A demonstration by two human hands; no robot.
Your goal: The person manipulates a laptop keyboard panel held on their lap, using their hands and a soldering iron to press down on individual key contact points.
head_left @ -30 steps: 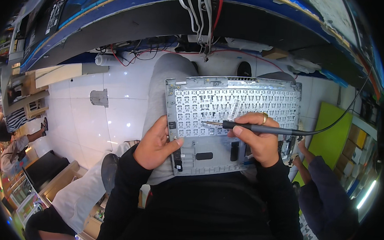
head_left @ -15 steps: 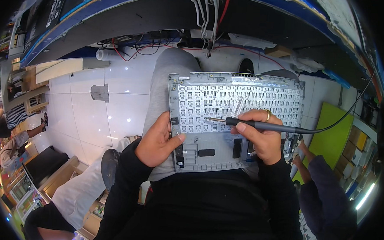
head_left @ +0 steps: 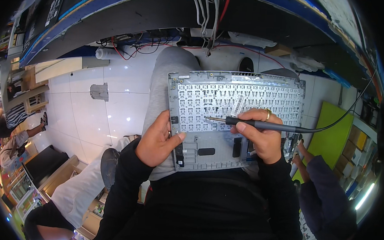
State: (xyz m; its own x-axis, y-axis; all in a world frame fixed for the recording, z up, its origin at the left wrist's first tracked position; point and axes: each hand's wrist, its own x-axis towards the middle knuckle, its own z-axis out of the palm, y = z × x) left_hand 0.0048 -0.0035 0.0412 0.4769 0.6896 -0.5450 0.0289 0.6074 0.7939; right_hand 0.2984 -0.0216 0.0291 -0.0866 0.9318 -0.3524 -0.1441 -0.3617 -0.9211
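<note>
Across my lap lies a grey laptop palm-rest cover [head_left: 216,153], underside up, with a silvery keyboard backing plate [head_left: 192,103] set in it. My left hand [head_left: 159,141] grips the cover's left edge, thumb on top and fingers beneath. In my right hand [head_left: 263,134] a soldering iron [head_left: 267,125] is held like a pen, its cable running off to the right. The iron's metal tip points left at the plate's lower left part; whether it touches cannot be made out. A white barcode label [head_left: 237,106] sits on the plate near my fingers.
Ahead is a dark bench edge [head_left: 154,20] with white and red cables [head_left: 205,12] hanging down. Another person's leg [head_left: 82,192] is at the lower left, and another person [head_left: 327,192] is close on the right by a green panel [head_left: 330,131]. White floor tiles [head_left: 124,79] lie left.
The laptop cover has shifted very slightly, its near edge a touch farther away. Both hands keep their grips, and the iron's tip stays over nearly the same spot.
</note>
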